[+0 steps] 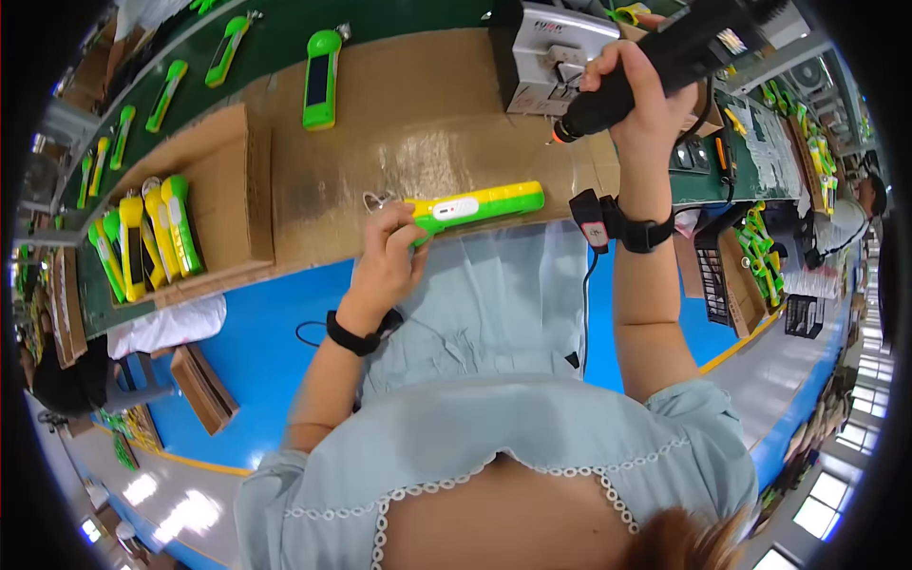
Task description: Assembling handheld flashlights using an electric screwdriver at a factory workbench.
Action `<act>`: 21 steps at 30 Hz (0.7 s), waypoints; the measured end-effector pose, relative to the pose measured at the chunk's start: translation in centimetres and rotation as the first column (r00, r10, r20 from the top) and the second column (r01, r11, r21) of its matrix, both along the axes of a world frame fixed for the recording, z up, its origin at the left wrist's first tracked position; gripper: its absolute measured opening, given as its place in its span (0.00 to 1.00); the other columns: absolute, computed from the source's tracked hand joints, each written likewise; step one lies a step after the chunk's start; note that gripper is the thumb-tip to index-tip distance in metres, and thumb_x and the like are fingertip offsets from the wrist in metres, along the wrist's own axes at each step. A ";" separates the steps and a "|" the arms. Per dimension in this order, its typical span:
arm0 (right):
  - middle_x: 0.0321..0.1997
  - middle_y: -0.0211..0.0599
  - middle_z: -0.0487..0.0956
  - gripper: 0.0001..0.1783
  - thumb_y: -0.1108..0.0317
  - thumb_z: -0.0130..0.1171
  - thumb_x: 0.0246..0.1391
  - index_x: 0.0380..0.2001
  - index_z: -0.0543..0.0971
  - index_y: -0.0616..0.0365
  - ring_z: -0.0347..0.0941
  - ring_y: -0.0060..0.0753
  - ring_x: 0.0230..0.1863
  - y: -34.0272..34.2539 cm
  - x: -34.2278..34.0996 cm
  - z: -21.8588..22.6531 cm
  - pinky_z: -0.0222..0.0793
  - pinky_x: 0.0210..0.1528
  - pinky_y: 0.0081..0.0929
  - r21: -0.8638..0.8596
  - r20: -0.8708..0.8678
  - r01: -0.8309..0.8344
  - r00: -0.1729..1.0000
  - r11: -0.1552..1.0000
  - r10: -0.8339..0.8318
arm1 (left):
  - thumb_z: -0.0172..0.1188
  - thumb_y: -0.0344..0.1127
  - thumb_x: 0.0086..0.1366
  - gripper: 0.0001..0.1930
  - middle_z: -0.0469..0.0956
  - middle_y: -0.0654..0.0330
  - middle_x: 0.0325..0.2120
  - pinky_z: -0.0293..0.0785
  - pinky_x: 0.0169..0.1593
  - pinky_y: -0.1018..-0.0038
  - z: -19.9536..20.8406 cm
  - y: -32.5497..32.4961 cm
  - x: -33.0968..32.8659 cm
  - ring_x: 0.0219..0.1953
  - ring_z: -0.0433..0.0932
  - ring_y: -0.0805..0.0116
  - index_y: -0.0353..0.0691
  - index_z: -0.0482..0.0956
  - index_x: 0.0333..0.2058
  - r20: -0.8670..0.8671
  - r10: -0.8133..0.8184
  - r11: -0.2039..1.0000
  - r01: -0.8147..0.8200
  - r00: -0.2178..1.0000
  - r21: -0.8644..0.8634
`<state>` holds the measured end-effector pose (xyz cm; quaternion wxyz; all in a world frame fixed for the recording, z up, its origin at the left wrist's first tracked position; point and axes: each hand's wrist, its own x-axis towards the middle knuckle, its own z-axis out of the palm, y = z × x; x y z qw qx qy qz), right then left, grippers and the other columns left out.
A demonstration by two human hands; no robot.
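Note:
My left hand [385, 256] is closed on one end of a yellow-and-green handheld work light [503, 200], near its metal hook. The light lies on its side along the near edge of the cardboard-covered bench, and a white panel with small ports faces up. Raised at the right, my right hand [646, 104] wraps round a black electric screwdriver [689, 52]. Its tip [558, 136] points down and left above the cardboard, apart from the light.
An open cardboard box [255, 190] at the left holds several similar lights [157, 237]. Another green light [323, 81] lies behind, with more in a row at the far left. A grey-and-black boxy machine [560, 57] stands at the back. Farther right are a black crate [712, 275] and other people.

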<state>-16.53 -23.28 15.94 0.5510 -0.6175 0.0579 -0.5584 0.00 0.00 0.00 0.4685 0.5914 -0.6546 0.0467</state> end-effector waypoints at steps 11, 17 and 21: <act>0.26 0.41 0.69 0.28 0.62 0.52 0.54 0.55 0.60 0.59 0.69 0.36 0.23 4.9 0.0 0.5 0.68 0.30 0.38 -0.030 0.040 -0.106 0.993 0.994 0.107 | 0.64 0.27 0.48 0.20 0.69 0.50 0.39 0.67 0.49 0.60 4.1 -1.4 -0.4 0.45 0.70 0.51 0.35 0.69 0.41 -0.033 -0.003 0.991 0.007 0.999 0.130; 0.25 0.42 0.74 0.30 0.71 0.58 0.52 0.54 0.57 0.64 0.73 0.30 0.23 7.7 3.5 -0.9 0.71 0.27 0.27 0.002 0.129 -0.238 0.963 0.971 0.235 | 0.65 0.38 0.50 0.23 0.71 0.50 0.37 0.64 0.46 0.62 4.9 -4.3 -0.1 0.42 0.69 0.50 0.34 0.70 0.43 0.090 0.067 0.958 -0.089 0.994 0.272; 0.26 0.41 0.73 0.33 0.70 0.59 0.52 0.56 0.54 0.63 0.72 0.29 0.24 8.6 4.3 -1.4 0.70 0.29 0.26 0.041 0.092 -0.268 0.960 0.963 0.263 | 0.66 0.38 0.49 0.24 0.71 0.50 0.36 0.64 0.46 0.62 5.4 -4.0 -0.2 0.43 0.69 0.50 0.34 0.70 0.43 0.071 0.107 0.941 -0.124 0.992 0.314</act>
